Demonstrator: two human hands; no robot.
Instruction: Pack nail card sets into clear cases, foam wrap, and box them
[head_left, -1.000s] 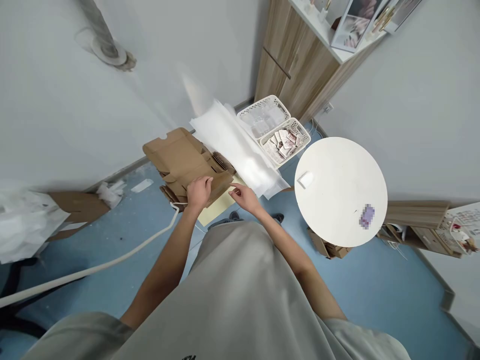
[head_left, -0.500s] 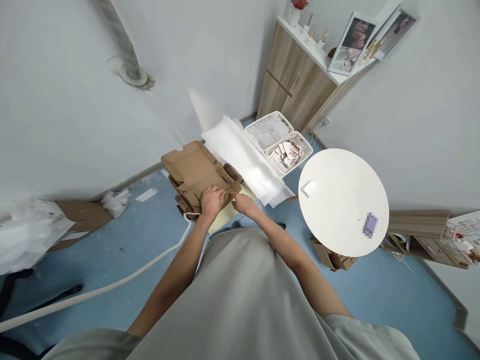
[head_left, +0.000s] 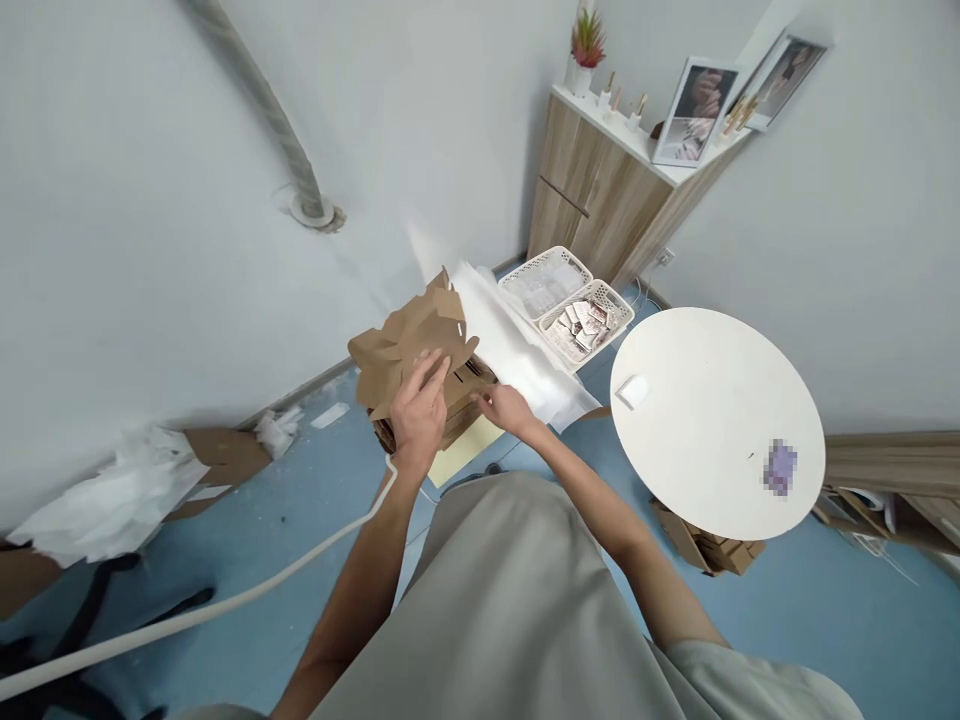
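Observation:
My left hand [head_left: 421,408] lies against a brown flat cardboard box blank [head_left: 409,335], its fingers stretched out over the surface. The blank is bent, with flaps sticking up at its far and right sides. Beneath it sits a stack of folded cardboard boxes [head_left: 465,405]. My right hand [head_left: 507,408] is at the right end of that stack, fingers curled in and thumb close to the index finger. Whatever its fingertips hold, if anything, is too small to make out.
White foam sheets [head_left: 510,350] lie beside the stack, next to two white baskets [head_left: 536,322]. A round white table [head_left: 712,420] stands at right, a wooden cabinet [head_left: 600,190] behind. A pale tube [head_left: 247,600] crosses from lower left toward my left wrist.
The top cardboard blank has gone from lying flat to raised and bent. My left hand has moved onto its face. My right hand has shifted slightly right of the blank. The view has tilted.

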